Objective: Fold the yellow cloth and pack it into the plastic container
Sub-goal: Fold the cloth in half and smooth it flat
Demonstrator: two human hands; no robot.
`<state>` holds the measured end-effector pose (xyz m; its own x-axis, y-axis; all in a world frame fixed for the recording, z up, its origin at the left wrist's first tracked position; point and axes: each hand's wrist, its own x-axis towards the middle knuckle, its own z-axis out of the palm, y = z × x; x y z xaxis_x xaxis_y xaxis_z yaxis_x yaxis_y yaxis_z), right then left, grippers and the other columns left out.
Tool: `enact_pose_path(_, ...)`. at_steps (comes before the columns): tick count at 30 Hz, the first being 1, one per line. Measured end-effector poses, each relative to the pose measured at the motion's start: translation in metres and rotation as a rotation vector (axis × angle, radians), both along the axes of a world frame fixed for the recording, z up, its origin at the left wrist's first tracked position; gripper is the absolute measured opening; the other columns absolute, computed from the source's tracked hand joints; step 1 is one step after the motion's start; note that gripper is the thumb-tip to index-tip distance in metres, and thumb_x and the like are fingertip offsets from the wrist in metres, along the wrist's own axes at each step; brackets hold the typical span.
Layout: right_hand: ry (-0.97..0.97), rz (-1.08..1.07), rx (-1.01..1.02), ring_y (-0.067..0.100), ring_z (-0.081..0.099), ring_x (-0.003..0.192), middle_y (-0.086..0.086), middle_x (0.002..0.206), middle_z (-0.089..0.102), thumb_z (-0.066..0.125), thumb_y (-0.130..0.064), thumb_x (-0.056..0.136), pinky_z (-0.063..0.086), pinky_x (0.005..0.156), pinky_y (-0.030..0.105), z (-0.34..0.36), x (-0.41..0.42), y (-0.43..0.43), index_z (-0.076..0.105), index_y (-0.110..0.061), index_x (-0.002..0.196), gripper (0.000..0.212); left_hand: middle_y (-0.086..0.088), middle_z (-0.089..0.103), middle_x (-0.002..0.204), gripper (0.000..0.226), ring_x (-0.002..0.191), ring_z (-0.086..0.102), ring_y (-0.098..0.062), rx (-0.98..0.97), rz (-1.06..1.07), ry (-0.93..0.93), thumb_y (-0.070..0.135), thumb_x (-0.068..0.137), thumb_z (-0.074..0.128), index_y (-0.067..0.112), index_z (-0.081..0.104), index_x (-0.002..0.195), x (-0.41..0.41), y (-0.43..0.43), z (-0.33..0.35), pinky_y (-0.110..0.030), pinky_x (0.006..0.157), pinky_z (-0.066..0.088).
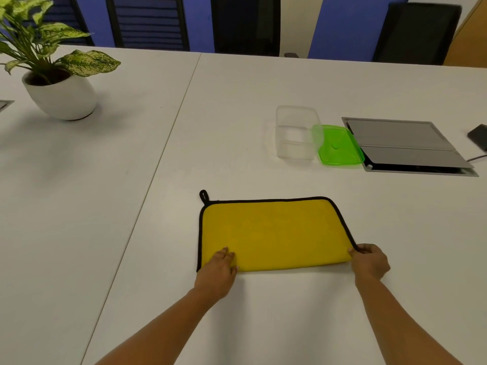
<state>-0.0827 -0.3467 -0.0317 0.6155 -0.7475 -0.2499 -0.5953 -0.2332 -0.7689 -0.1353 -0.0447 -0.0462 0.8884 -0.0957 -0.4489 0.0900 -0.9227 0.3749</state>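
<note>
A yellow cloth [274, 233] with black trim and a small loop at its far left corner lies flat on the white table, folded in half with the fold along its near edge. My left hand [218, 272] rests palm down on the cloth's near left corner. My right hand [370, 262] pinches the near right corner at the black trim. Beyond the cloth, to the right, stands a clear plastic container [296, 133], lidless and empty. Its green lid [338, 146] lies flat on the table beside it, touching its right side.
A potted plant [56, 83] in a white pot stands at the far left. A grey cable hatch [405, 146] is set into the table right of the lid, with a dark phone [478, 135] past it. Black chairs [245, 25] line the far edge.
</note>
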Motion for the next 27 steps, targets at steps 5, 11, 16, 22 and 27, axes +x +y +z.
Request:
enact_pose_path(5,-0.202,0.074,-0.018,0.04,0.063,0.094,0.028,0.101,0.067,0.067,0.004,0.079,0.045,0.076,0.032,0.021,0.003,0.018,0.063,0.007,0.098,0.02,-0.016,0.048,0.138,0.041,0.129,0.044,-0.026,-0.157,0.115,0.019,0.028,0.099,0.037,0.005,0.049,0.13,0.001,-0.017,0.016,-0.031,0.105,0.037)
enact_pose_path(11,-0.377,0.396,-0.03,0.02,0.059,0.072,0.016,0.085,0.07,0.07,0.001,0.075,0.042,0.059,0.017,0.045,0.001,0.095,0.065,-0.002,0.086,0.013,-0.012,0.06,0.093,0.024,0.091,0.054,-0.024,-0.687,0.587,0.113,0.023,0.096,0.046,0.006,0.063,0.095,0.038,-0.019,0.048,-0.033,0.077,0.048)
enact_pose_path(16,-0.383,0.706,-0.009,0.015,0.058,0.07,-0.001,0.077,0.064,0.071,-0.002,0.075,0.044,0.067,0.02,0.049,-0.019,0.159,0.067,-0.01,0.082,0.011,-0.014,0.062,0.093,0.033,0.079,0.062,-0.026,-1.021,0.793,0.259,0.022,0.097,0.045,-0.002,0.055,0.117,0.07,-0.019,0.071,-0.027,0.068,0.051)
enact_pose_path(22,-0.293,0.964,-0.124,0.01,0.056,0.084,0.005,0.098,0.07,0.064,-0.01,0.084,0.041,0.073,0.013,0.038,-0.033,0.187,0.067,-0.011,0.097,0.013,-0.022,0.06,0.105,0.039,0.093,0.059,-0.032,-0.94,0.884,0.166,0.009,0.091,0.056,-0.008,0.05,0.125,0.087,-0.002,0.062,-0.037,0.077,0.052)
enact_pose_path(27,-0.244,1.055,-0.181,0.009,0.056,0.094,0.002,0.106,0.069,0.062,-0.015,0.086,0.034,0.072,0.003,0.027,-0.038,0.192,0.065,-0.013,0.104,0.018,-0.027,0.055,0.127,0.067,0.112,0.058,-0.038,-0.874,0.883,0.156,0.0,0.08,0.067,0.001,0.035,0.138,0.085,0.01,0.049,-0.04,0.086,0.051)
